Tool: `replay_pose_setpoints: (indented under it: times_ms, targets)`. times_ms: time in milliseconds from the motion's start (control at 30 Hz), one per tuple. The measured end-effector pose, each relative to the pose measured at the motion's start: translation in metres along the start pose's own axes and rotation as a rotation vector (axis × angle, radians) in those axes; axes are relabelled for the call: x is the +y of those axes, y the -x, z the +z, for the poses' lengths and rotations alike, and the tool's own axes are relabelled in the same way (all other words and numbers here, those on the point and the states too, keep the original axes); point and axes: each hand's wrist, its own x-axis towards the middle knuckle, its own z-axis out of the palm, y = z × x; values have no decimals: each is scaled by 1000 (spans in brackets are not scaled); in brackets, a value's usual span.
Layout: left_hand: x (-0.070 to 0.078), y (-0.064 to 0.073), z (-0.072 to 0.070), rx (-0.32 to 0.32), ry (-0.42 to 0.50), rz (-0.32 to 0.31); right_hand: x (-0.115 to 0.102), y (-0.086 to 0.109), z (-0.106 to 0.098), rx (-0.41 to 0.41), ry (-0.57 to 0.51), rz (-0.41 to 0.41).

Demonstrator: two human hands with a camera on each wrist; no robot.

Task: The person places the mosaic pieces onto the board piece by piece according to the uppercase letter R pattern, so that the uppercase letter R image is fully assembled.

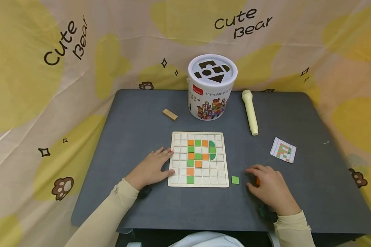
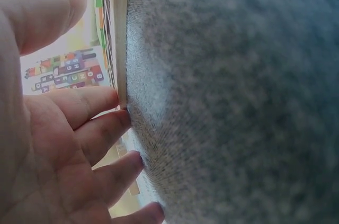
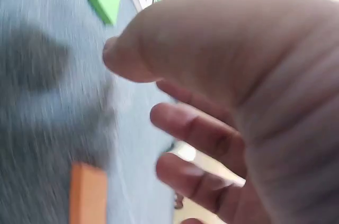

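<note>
A square wooden grid board (image 1: 177, 175) lies on the table, with orange, green and dark green pieces in some of its cells. My left hand (image 1: 153, 168) touches the board's left edge with its fingers stretched out. In the left wrist view, the fingertips (image 2: 108, 99) meet the board's side. To the right of the board lies a loose green square tile (image 1: 235, 180). Over the table beyond that tile hovers my right hand (image 1: 270, 187), thumb and fingers apart with nothing between them. An orange block (image 3: 88, 195) lies under this hand, partly hidden in the head view.
Behind the board stands a white tub (image 1: 211, 91) with shape-cut holes in its lid. A small wooden block (image 1: 170, 114) lies left of it, a pale yellow stick (image 1: 250, 113) to its right. A pattern card (image 1: 283, 150) rests beyond the right hand on the dark table (image 1: 136, 116).
</note>
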Motion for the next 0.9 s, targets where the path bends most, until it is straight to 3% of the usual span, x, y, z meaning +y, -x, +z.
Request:
replay_pose_setpoints:
  times_ms: [267, 533, 900]
  targets:
    - [-2, 2, 0, 4, -7, -7, -25, -14, 23, -9, -58, -113]
    - [-2, 2, 0, -2, 6, -3, -42, -28, 19, 92, -37, -150]
    - [-2, 2, 0, -9, 11, -2, -74, -57, 27, 24, -58, -266]
